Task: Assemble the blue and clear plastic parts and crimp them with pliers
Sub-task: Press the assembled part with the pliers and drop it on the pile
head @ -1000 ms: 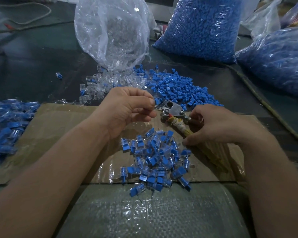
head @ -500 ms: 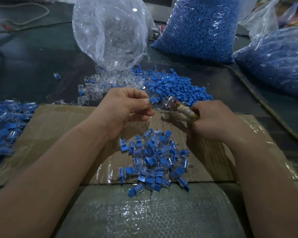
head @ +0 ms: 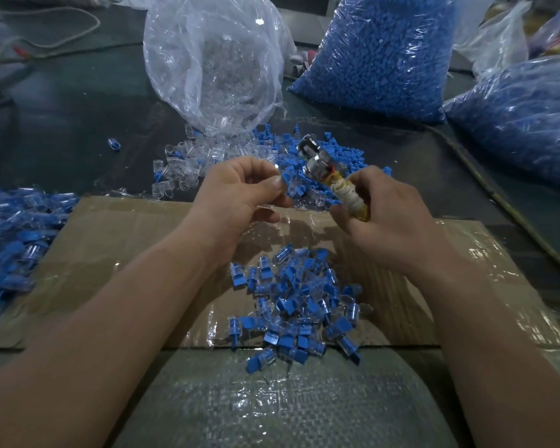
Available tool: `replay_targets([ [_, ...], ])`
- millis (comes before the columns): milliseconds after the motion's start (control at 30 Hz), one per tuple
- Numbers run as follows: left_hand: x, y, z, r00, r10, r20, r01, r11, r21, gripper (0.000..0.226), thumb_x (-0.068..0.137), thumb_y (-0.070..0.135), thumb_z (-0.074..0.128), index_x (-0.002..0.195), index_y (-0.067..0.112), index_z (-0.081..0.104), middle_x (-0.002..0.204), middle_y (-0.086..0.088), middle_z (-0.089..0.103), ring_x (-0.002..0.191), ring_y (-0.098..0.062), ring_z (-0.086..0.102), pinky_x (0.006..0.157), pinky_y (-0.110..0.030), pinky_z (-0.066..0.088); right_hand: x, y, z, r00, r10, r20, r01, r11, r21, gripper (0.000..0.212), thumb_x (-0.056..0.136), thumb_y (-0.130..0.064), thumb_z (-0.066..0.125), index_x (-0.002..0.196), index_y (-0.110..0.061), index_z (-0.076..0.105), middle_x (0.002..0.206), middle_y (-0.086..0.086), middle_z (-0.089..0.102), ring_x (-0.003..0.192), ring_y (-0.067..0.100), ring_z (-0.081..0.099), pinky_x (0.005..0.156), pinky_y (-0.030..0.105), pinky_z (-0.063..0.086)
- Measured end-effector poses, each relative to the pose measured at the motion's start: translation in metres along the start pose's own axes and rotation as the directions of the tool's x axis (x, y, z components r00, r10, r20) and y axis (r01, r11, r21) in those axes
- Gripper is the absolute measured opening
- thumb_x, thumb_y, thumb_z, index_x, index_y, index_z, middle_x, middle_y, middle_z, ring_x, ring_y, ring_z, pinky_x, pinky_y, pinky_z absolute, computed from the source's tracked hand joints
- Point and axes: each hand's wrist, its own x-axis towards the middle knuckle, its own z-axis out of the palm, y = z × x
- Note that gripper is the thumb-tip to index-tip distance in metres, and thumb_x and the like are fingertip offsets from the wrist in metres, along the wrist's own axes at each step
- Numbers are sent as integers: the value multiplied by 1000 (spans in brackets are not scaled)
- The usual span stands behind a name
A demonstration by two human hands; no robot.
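My left hand pinches a small blue and clear plastic part between thumb and fingers, above the cardboard sheet. My right hand grips the tape-wrapped handles of the pliers, lifted off the cardboard, metal jaws pointing up and left, just right of the part. A heap of assembled blue-and-clear parts lies on the cardboard below both hands. Loose blue pieces and loose clear pieces are spread behind my hands.
A clear bag of clear parts lies open at the back. Two bags of blue parts stand back right. More assembled parts pile up at the left edge. A woven sack covers the near side.
My right hand has picked the pliers up from the cardboard and raised them, jaws now up beside the part. My left hand kept its pinch and stayed about where it was.
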Motion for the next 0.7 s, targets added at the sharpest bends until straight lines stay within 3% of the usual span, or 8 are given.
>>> replay_targets([
  [267,-3,-1,3,995,102,10,-102,994,49,19,85,-6,53,75,11,55,59,7,65,61,-7,65,51,-18,52,0,-3,5,997,-42,62,41,999,3,24,82,-34,61,91,-23,43,77,-15,43,69,1,41,56,17,28],
  [700,-5,-2,5,990,138,-20,-138,990,13,17,83,-3,55,75,12,55,64,5,67,64,-8,65,51,-18,49,-2,-5,3,995,-67,72,66,998,23,22,82,-34,60,92,-23,44,78,-14,45,69,2,42,58,16,29],
])
